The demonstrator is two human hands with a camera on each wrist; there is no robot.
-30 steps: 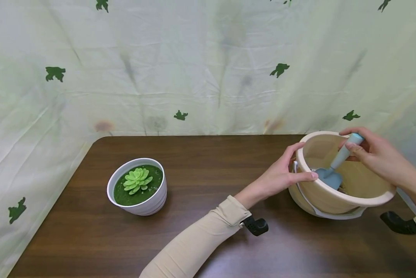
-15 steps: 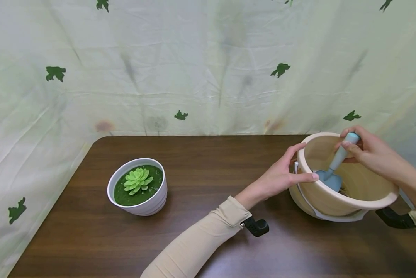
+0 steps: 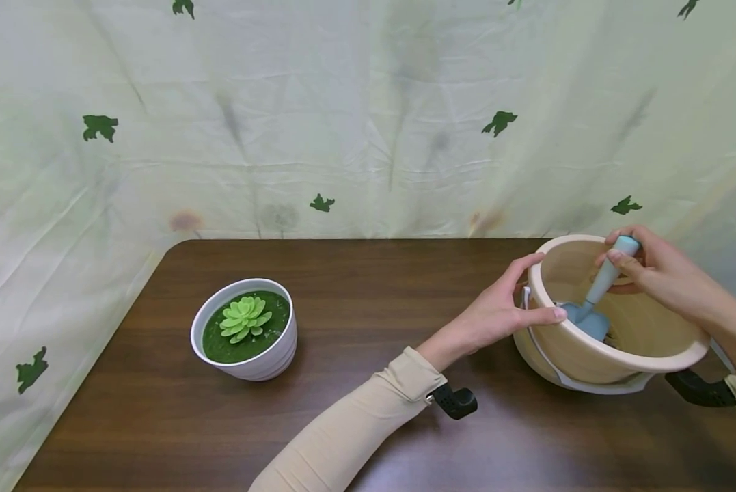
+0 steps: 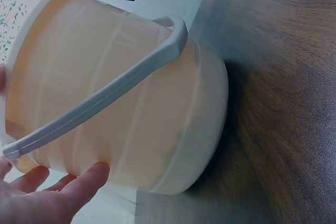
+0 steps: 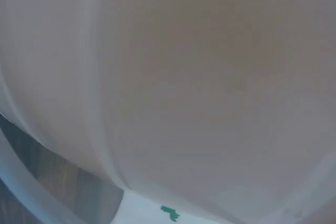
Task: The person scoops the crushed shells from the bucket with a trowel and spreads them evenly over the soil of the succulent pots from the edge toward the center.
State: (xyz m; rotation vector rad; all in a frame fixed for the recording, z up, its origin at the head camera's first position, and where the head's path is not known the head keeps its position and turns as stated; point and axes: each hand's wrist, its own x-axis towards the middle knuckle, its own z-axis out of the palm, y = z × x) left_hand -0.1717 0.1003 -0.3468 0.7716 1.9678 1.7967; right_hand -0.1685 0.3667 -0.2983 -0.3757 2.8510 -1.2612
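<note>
A cream bucket (image 3: 595, 355) stands tilted at the right of the table in the head view, its grey handle (image 4: 100, 103) hanging down the outside. My left hand (image 3: 487, 314) grips the bucket's left side, thumb along the rim and the other fingers against the wall. Inside, a small blue hand trowel (image 3: 606, 277) points blade down toward some loose brownish material at the bottom, partly hidden by the near rim. My right hand (image 3: 657, 266) holds the trowel by its pale handle, reaching in over the far right rim. The right wrist view is filled by the bucket's wall (image 5: 184, 77).
A white pot (image 3: 275, 359) with a light green succulent (image 3: 243, 318) on a green surface stands on the left of the brown wooden table (image 3: 374, 287). Behind hangs a pale curtain (image 3: 343, 102) with green leaf shapes.
Within the bucket, the trowel has shifted slightly, and my right wrist sits a little closer to the bucket. My left hand keeps its place on the bucket's side.
</note>
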